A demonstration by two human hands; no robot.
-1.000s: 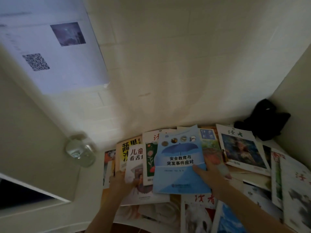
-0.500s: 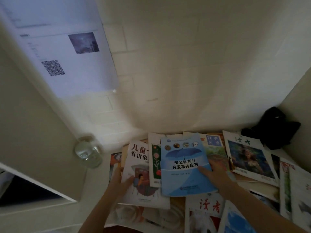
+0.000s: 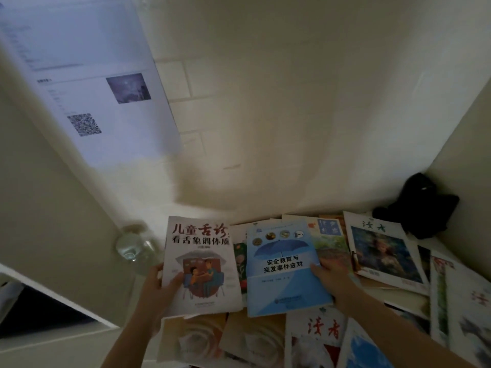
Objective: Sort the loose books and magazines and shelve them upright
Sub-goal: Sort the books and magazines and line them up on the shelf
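White tiled wall (image 3: 265, 102) rose behind a cluttered shelf surface (image 3: 435, 243) strewn with loose books and magazines. At its left edge, the left hand (image 3: 156, 288) gripped a white book with red lettering (image 3: 200, 264), thumb curled over the cover and fingers behind it. Just right of that book, the right hand (image 3: 336, 281) held a blue book with an umbrella cover (image 3: 284, 269) by its right edge, thumb on the cover; its other fingers were hidden underneath. A clear bottle (image 3: 134, 247) stood just beyond the left hand. Further right of the right hand lay a magazine with a blue painting (image 3: 385, 248), and beyond that a black object (image 3: 419, 205) sat in the corner. Toward the person from both hands, more magazines (image 3: 316, 338) lay flat and overlapping. A printed sheet with a QR code (image 3: 87, 96) hung high to the left.
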